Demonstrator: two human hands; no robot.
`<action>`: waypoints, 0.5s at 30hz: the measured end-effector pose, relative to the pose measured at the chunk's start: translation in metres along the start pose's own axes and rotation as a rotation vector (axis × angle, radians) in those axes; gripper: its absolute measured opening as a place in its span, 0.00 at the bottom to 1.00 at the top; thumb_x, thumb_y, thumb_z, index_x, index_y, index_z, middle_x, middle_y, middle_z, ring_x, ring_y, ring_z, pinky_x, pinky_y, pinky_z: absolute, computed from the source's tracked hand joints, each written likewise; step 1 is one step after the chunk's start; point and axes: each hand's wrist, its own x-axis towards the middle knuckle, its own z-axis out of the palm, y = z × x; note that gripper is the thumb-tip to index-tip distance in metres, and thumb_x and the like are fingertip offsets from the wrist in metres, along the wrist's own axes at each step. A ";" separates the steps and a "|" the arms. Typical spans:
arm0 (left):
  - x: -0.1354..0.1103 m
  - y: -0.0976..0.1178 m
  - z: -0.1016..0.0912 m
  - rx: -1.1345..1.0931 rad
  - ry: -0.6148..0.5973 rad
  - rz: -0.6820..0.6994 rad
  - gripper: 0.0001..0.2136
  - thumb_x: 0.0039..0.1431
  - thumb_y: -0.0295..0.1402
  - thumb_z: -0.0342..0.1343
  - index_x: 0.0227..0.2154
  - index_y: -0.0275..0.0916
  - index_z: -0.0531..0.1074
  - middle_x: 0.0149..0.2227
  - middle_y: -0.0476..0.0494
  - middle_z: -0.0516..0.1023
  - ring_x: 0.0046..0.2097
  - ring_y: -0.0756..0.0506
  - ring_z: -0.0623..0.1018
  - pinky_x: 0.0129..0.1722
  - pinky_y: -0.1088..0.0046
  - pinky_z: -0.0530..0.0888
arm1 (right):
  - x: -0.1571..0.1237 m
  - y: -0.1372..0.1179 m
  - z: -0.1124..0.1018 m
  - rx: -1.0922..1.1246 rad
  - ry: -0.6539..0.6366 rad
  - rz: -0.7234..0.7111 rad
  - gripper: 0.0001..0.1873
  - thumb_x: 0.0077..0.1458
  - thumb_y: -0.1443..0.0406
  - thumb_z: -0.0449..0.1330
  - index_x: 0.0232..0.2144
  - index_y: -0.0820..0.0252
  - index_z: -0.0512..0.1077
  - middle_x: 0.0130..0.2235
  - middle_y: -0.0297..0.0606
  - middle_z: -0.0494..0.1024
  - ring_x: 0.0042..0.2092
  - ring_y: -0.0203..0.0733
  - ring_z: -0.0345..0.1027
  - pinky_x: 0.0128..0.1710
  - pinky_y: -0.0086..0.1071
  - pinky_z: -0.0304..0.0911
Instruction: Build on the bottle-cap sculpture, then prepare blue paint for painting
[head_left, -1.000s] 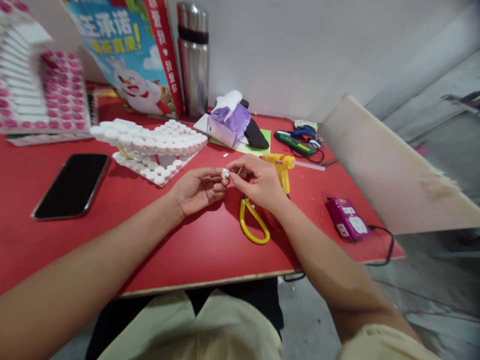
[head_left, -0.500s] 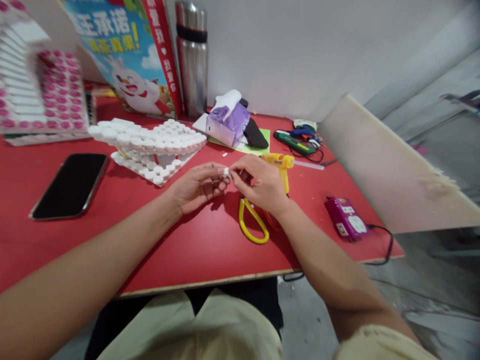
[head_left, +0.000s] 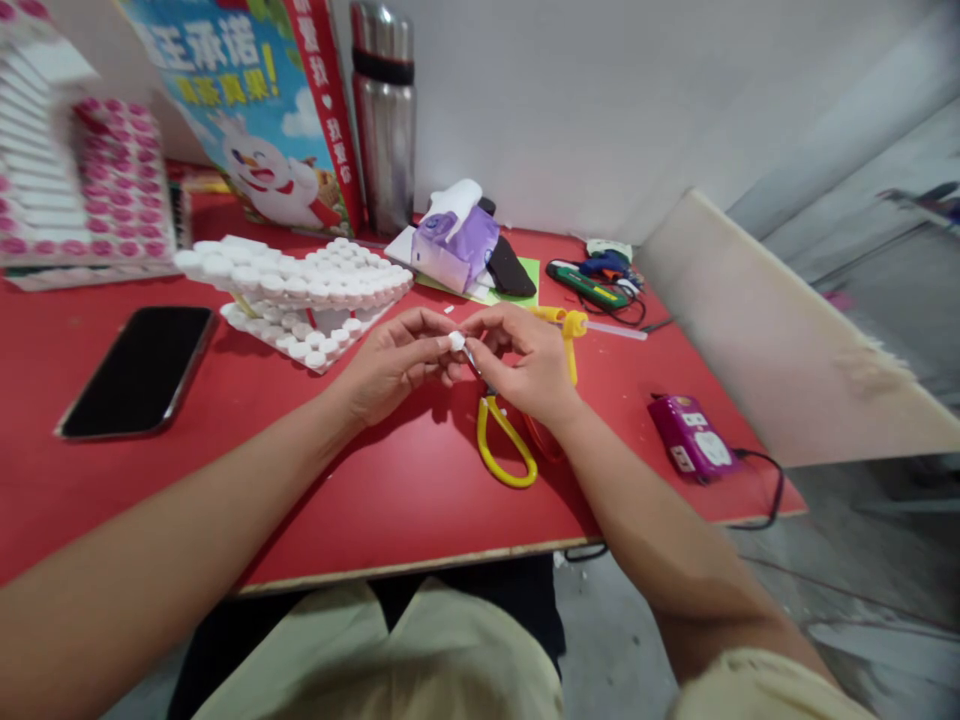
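Between the fingertips of my left hand (head_left: 401, 365) sits a small white roll (head_left: 456, 341), which looks like rolled paper. My right hand (head_left: 529, 365) closes its thumb and index finger at the right side of the same roll. Yellow-handled scissors (head_left: 484, 455) lie on the table below my right hand, and their blades are partly hidden by it. Behind that hand rests a yellow glue gun (head_left: 576, 328) with a clear glue stick. To the left stands a model covered in white rolls (head_left: 300, 275).
The red table (head_left: 420, 500) carries a phone (head_left: 139, 372) at left and a purple box with a cord (head_left: 691, 437) at right. Farther back are a steel flask (head_left: 384, 130), a purple tissue pack (head_left: 457, 245) and a green tool (head_left: 589, 287). A pale board (head_left: 795, 350) leans along the right.
The white roll shows more plainly between my fingertips, having shifted slightly right. The fingers of both hands have changed their bend a little around it. Everything on the table stays put.
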 end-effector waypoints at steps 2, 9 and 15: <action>0.000 -0.001 -0.001 -0.008 -0.003 -0.011 0.11 0.52 0.31 0.71 0.37 0.35 0.77 0.31 0.45 0.82 0.28 0.49 0.80 0.30 0.75 0.76 | 0.000 0.001 0.000 -0.009 -0.018 -0.023 0.04 0.63 0.67 0.61 0.39 0.59 0.76 0.34 0.33 0.78 0.26 0.30 0.67 0.27 0.27 0.65; 0.002 -0.006 -0.005 -0.052 -0.014 -0.022 0.12 0.53 0.33 0.72 0.38 0.33 0.81 0.33 0.44 0.82 0.29 0.52 0.79 0.31 0.78 0.76 | -0.002 0.005 0.000 -0.057 -0.032 -0.094 0.06 0.65 0.65 0.60 0.41 0.58 0.78 0.35 0.37 0.80 0.32 0.36 0.71 0.34 0.32 0.69; 0.002 -0.008 -0.003 0.006 0.009 0.055 0.15 0.50 0.35 0.75 0.38 0.34 0.81 0.31 0.45 0.82 0.29 0.51 0.79 0.31 0.77 0.76 | -0.003 0.003 -0.001 -0.031 -0.043 -0.066 0.08 0.65 0.67 0.58 0.42 0.56 0.78 0.38 0.38 0.81 0.35 0.38 0.74 0.36 0.34 0.71</action>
